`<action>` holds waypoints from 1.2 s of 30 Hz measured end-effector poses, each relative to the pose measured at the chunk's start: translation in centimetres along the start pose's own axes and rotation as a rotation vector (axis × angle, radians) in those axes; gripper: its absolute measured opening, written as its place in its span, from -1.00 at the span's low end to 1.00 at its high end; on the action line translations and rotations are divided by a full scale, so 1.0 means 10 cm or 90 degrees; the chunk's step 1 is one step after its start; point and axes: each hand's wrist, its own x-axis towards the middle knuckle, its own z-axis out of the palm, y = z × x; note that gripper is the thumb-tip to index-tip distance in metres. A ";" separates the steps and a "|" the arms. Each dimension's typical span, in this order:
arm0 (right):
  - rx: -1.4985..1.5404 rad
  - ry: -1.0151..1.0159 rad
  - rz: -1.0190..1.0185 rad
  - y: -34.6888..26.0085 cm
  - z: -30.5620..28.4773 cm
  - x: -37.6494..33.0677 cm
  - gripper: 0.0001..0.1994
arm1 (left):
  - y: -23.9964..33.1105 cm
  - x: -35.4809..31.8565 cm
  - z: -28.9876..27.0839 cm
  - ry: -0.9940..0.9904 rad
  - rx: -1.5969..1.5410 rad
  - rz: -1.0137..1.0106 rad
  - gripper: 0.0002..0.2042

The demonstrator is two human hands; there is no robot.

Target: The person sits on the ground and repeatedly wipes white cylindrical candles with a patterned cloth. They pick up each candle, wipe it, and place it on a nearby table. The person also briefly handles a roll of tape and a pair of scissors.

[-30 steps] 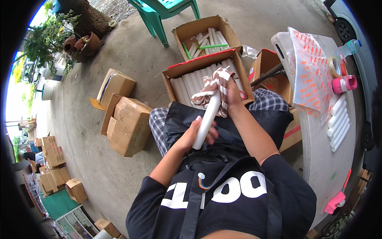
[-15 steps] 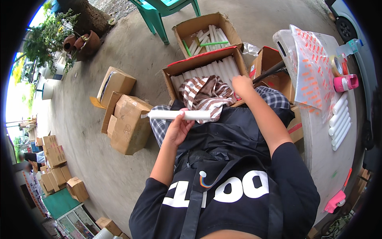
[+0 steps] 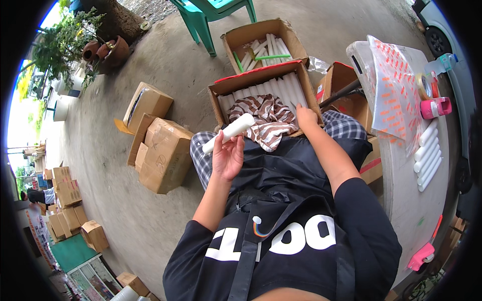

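Observation:
My left hand is closed round a thick white candle, which tilts up to the right above my lap. A brown and white striped cloth lies crumpled over the near side of an open cardboard box with a red-edged rim. Inside that box, white candles lie side by side in a row. My right hand is at the box's near right corner, beside the cloth and the candle ends. Its fingers are bent together, and whatever they grip is too small to make out.
Behind stands another carton with loose candles and green strips. At right, a grey table bears a plastic sheet, several candles, tape and a pink tool. Closed cartons sit at left; a green chair stands beyond.
The candle in my left hand has turned from level to slanting, its right end now raised. My right hand has shifted slightly down, and the cloth has flattened a little.

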 end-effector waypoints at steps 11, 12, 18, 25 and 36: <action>0.638 -0.009 -0.024 -0.04 -0.45 -0.01 -0.58 | 0.03 0.06 -0.04 0.034 0.033 0.069 -0.53; 0.780 -0.017 -0.080 -0.10 -0.56 -0.04 -0.58 | 0.05 0.08 -0.05 0.038 0.029 0.073 -0.53; 0.574 0.155 -0.456 -0.41 -1.51 -0.88 -0.48 | 0.05 0.15 -0.08 0.032 -0.034 0.042 -0.56; 0.453 0.286 -0.474 -0.46 -1.42 -0.99 -0.44 | -0.06 0.19 -0.08 0.099 0.020 0.039 -0.58; 0.392 0.340 -0.507 -0.38 -1.47 -1.00 -0.51 | -0.17 0.17 -0.11 0.145 0.085 0.046 -0.59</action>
